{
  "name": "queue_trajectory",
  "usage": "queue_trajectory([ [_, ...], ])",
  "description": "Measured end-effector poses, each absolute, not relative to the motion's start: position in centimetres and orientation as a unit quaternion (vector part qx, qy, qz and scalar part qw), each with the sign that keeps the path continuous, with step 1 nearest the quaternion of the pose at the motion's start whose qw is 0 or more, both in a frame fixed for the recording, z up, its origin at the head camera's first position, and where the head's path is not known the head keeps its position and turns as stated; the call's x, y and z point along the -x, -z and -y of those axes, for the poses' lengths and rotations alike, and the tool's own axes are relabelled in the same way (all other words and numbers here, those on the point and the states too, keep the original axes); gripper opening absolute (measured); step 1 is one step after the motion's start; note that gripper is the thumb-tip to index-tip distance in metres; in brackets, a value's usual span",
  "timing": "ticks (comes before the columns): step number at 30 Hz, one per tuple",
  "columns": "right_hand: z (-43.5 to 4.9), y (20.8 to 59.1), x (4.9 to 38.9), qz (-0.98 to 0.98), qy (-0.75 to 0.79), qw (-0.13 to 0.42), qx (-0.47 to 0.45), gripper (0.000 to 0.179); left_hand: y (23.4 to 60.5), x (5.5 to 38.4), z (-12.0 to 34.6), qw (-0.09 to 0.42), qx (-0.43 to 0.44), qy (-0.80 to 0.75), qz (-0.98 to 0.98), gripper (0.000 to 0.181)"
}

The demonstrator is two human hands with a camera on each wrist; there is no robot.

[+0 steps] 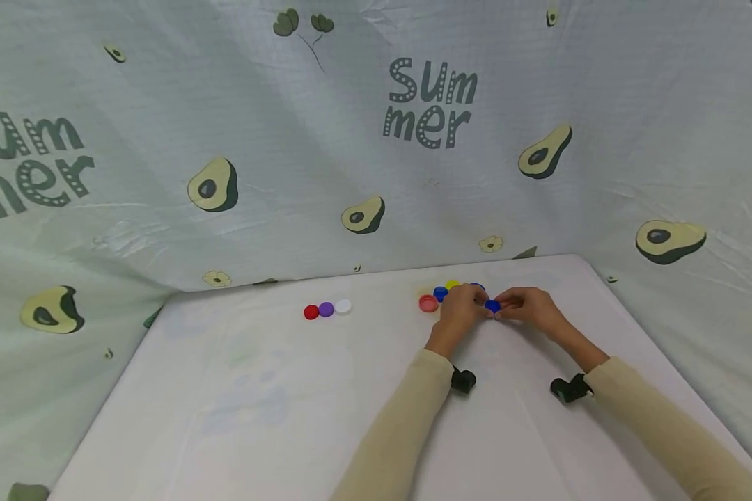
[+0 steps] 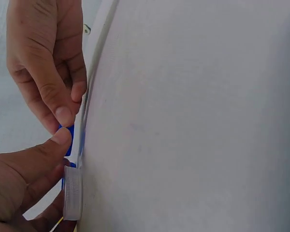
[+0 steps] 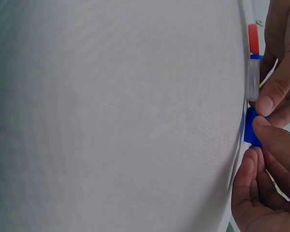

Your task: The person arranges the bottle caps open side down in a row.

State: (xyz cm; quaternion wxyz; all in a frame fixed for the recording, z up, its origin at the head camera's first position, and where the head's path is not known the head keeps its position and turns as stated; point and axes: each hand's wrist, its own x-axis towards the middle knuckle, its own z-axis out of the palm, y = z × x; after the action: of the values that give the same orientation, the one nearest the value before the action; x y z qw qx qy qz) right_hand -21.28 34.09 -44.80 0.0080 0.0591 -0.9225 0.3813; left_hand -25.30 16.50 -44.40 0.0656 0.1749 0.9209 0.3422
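1. Head view: blue bottle cap (image 1: 492, 305), one, towards the far right of the white surface (image 1: 276, 431); resting or lifted, cannot tell.
2. Left grip (image 1: 459, 310) and right grip (image 1: 530, 307): both pinching that cap, from opposite sides.
3. Handling, judged: light, stiff plastic; perhaps slick; hardly fragile.
4. Best hold: side wall, by fingertips; clear ribbed cap (image 2: 73, 193) just beside leaves little room.

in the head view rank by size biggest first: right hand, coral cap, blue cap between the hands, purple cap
1. Right hand
2. Coral cap
3. Blue cap and purple cap: too alike to rank, and fingers may hide part of the blue one.
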Motion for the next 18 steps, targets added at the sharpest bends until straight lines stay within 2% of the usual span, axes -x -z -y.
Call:
queue_trajectory([
  [9, -33.6, 44.4, 20.5, 0.924, -0.374, 0.039, -0.064, 0.030, 44.2, 25.5, -15.2, 0.066, -0.202, -0.412, -0.886, 0.020],
  [18, -32.6, 42.3, 19.1, 0.916, -0.383, 0.077, -0.088, 0.030, 42.7, 25.2, -13.1, 0.053, -0.262, -0.468, -0.842, 0.023],
])
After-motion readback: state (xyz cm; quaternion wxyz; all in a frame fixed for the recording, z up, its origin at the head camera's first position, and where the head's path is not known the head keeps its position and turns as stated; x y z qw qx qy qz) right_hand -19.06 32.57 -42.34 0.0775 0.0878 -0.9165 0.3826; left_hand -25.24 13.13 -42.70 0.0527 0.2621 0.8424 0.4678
